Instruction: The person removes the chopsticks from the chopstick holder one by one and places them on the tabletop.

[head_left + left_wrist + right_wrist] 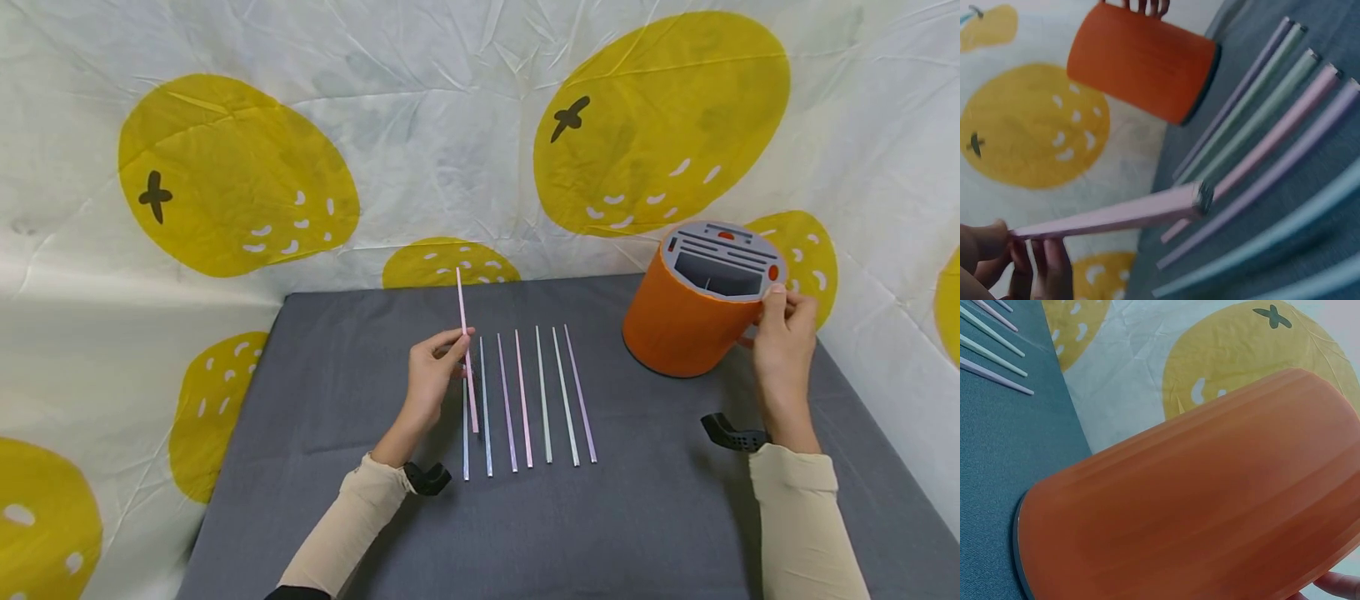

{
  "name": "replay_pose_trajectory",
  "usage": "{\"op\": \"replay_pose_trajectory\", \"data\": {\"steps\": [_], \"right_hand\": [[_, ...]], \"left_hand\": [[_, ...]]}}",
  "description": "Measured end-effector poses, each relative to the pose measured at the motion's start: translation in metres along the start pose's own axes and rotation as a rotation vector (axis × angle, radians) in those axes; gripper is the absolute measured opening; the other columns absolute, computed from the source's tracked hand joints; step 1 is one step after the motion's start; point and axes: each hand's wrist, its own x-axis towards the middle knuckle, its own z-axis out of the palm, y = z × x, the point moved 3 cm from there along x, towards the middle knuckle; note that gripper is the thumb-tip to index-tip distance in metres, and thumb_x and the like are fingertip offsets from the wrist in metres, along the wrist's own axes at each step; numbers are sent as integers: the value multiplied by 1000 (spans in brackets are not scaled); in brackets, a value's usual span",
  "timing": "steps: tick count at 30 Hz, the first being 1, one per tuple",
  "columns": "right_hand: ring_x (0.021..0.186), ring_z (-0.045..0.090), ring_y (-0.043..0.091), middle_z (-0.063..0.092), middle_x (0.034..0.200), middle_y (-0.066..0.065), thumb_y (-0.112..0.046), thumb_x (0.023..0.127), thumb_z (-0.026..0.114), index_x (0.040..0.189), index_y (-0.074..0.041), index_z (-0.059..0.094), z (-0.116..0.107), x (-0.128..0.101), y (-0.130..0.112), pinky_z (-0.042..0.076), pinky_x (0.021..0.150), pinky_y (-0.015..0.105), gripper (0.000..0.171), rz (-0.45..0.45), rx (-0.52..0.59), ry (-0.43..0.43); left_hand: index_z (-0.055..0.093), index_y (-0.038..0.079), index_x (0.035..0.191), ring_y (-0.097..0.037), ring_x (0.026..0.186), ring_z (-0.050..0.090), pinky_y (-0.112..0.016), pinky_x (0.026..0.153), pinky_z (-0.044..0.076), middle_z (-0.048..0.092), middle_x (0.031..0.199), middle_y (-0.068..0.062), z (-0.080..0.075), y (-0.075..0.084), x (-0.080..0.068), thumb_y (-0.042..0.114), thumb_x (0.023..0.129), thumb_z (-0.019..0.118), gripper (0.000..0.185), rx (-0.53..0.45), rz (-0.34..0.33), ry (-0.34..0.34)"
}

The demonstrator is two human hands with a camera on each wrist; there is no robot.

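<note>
One pink chopstick lifted, an orange holder tipped toward it.

The left hand (433,367) pinches a pale pink chopstick (465,333) near its middle, fingers together around it, the stick raised nearly upright above the grey desk (360,350). The right hand (783,333) grips the grey slotted rim of the orange holder (686,321), which tilts toward the person on its lower edge. Between the two, seven pastel chopsticks (525,400) lie side by side on the desk, apart from one another. A lemon-print cloth (240,175) hangs behind.
</note>
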Motion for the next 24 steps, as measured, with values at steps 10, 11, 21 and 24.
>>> {"op": "replay_pose_trajectory", "data": {"steps": [10,11,21,24], "right_hand": [[98,49,4,47,110,-19,-50,110,41,123,-34,44,2,1,-1,50,67,10,21,-24,-66,13],[97,50,4,48,110,-19,-50,109,42,122,-34,44,2,1,-1,50,66,10,20,-24,-54,12],[98,48,6,47,111,-16,-54,108,45,124,-34,43,3,7,-1,50,68,12,26,10,26,-55],[99,48,6,46,113,-17,-57,107,45,127,-34,42,2,10,-2,50,69,12,31,10,25,-84]], "left_hand": [[72,0,126,-15,71,62,-25,55,58,68,92,-6,-34,-35,-6,8,98,72,29,151,-146,33],[72,0,126,-14,69,61,-25,54,56,69,92,-8,-37,-38,-7,8,98,73,30,188,-132,38],[71,4,127,-10,53,66,-27,48,58,76,96,-14,-46,-57,-19,10,95,74,32,598,-48,34],[71,3,127,-10,52,67,-27,47,57,75,95,-12,-44,-59,-20,11,95,74,33,639,-34,23]]}}
